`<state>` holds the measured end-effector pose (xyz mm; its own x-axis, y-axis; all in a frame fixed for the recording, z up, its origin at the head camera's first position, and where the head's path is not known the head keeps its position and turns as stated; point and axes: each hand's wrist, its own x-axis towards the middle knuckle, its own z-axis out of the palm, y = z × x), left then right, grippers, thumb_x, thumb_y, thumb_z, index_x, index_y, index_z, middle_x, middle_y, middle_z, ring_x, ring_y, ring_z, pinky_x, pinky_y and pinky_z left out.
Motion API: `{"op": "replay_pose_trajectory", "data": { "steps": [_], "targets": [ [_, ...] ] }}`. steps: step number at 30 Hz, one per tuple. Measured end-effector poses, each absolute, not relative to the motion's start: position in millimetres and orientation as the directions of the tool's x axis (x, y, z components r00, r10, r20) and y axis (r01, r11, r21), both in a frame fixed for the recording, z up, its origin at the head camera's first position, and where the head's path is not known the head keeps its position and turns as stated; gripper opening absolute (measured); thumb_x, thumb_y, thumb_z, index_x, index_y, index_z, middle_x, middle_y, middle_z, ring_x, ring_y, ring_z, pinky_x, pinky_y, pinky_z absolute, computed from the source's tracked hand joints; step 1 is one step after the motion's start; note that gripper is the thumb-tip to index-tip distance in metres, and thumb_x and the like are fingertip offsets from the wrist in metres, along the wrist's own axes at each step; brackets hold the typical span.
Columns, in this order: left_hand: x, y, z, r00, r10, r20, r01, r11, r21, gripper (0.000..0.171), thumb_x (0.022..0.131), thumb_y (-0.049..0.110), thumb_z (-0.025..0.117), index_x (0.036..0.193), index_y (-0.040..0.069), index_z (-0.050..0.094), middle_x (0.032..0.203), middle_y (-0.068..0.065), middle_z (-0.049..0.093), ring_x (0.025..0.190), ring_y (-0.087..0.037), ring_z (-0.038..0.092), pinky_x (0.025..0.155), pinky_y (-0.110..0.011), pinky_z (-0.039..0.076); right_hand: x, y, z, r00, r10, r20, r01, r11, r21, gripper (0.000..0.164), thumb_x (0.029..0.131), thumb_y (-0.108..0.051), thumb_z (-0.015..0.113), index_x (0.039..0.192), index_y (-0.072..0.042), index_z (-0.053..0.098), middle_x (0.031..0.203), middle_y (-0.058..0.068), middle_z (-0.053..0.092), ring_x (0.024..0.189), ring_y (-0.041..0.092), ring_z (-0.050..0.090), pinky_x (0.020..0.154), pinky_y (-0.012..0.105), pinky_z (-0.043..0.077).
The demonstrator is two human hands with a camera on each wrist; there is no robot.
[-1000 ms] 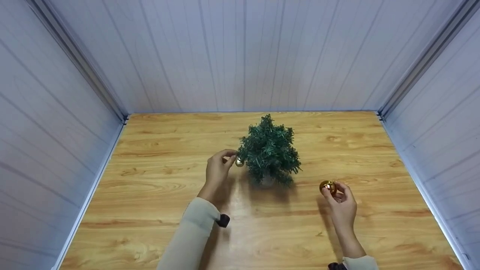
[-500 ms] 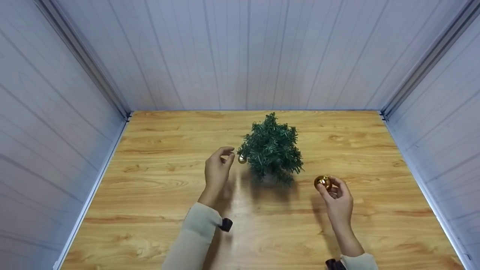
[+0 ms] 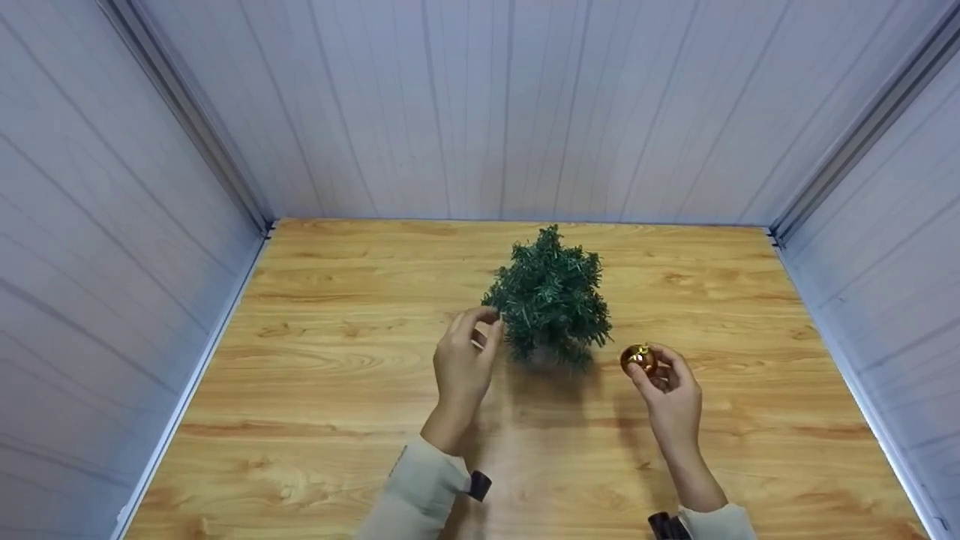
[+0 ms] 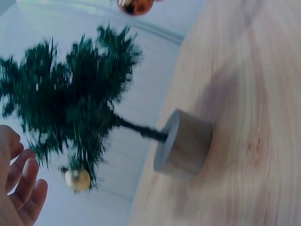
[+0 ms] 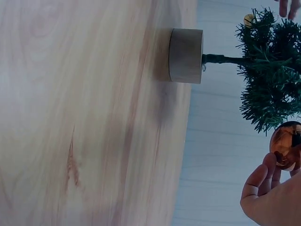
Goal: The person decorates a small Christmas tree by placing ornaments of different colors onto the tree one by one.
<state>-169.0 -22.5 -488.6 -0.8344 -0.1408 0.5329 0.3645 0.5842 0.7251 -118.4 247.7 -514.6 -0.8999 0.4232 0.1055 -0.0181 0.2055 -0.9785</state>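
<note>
Just below frame centre: left hand (image 3: 463, 360), fingers relaxed, near green tree (image 3: 553, 296). Lower right: right hand (image 3: 675, 401) grips gold ball (image 3: 634, 355).

bare left hand (image 3: 465, 358) + bare right hand (image 3: 675, 397), 2 different poses
left's fingers are loosely bent, holding nothing; right's thumb and fingers are curled in a pinch

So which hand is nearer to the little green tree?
Left: the left hand is at the left edge of the tree; the right hand, holding a shiny ball, is apart to the right.
</note>
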Motion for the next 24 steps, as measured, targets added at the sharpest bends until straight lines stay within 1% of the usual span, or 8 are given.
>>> {"op": "replay_pose_trajectory", "data": {
  "steps": [4,7,10,13,18,24],
  "targets": [
    [-165.5,-10.9,-483.6,-0.824,-0.099,0.557,0.391,0.613,0.687,0.029,0.093,0.041,0.066,0.112,0.019,0.067,0.101,0.005,0.066,0.066,-0.007,0.063,0.055,-0.023,0.049,-118.1,244.2,-512.9,-0.902,0.416,0.113,-0.03,0.2,-0.979,0.043,0.084,-0.005,0.076,0.124,-0.002,0.062,0.103,-0.011,0.061,0.086,0.005,0.06,0.073,0.015,0.05],
    [-166.0,-4.7,-482.0,-0.828,-0.077,0.556,0.388,0.637,0.666,0.037,0.091,0.047,0.066,0.115,0.019,0.066,0.103,0.004,0.065,0.068,-0.006,0.063,0.054,-0.024,0.047,-117.8,242.3,-511.5,-0.9,0.418,0.122,-0.043,0.193,-0.98,0.042,0.084,-0.005,0.077,0.123,-0.002,0.062,0.102,-0.012,0.061,0.085,0.005,0.06,0.073,0.015,0.05],
    [-167.3,-2.4,-482.3,-0.828,-0.074,0.556,0.381,0.653,0.654,0.036,0.09,0.044,0.069,0.115,0.018,0.066,0.105,0.004,0.064,0.068,-0.006,0.064,0.054,-0.025,0.048,-117.6,241.4,-511.0,-0.9,0.419,0.122,-0.047,0.186,-0.982,0.043,0.083,-0.005,0.077,0.124,-0.002,0.062,0.104,-0.009,0.062,0.086,0.006,0.06,0.073,0.014,0.05],
    [-168.6,-2.4,-483.9,-0.821,-0.08,0.565,0.381,0.66,0.647,0.031,0.09,0.039,0.07,0.114,0.018,0.066,0.106,0.004,0.064,0.068,-0.006,0.064,0.054,-0.025,0.049,-116.8,241.5,-511.8,-0.899,0.421,0.124,-0.049,0.184,-0.982,0.043,0.083,-0.006,0.077,0.124,-0.002,0.062,0.106,-0.006,0.061,0.087,0.006,0.059,0.074,0.015,0.05],
    [-172.0,-6.1,-484.6,-0.802,-0.091,0.59,0.395,0.66,0.639,0.027,0.091,0.035,0.069,0.113,0.018,0.068,0.104,0.004,0.066,0.066,-0.008,0.064,0.053,-0.026,0.048,-115.7,240.3,-511.5,-0.895,0.423,0.141,-0.069,0.18,-0.981,0.043,0.083,-0.003,0.077,0.123,0.0,0.063,0.104,-0.007,0.061,0.087,0.005,0.061,0.074,0.015,0.05],
    [-175.0,-12.2,-483.0,-0.806,-0.093,0.584,0.388,0.662,0.641,0.027,0.092,0.032,0.069,0.115,0.018,0.069,0.104,0.004,0.067,0.066,-0.011,0.065,0.053,-0.028,0.048,-114.3,238.3,-510.4,-0.896,0.419,0.144,-0.07,0.186,-0.98,0.042,0.083,-0.003,0.077,0.122,0.0,0.063,0.106,-0.002,0.062,0.085,0.005,0.061,0.073,0.015,0.05]
  ]
}}
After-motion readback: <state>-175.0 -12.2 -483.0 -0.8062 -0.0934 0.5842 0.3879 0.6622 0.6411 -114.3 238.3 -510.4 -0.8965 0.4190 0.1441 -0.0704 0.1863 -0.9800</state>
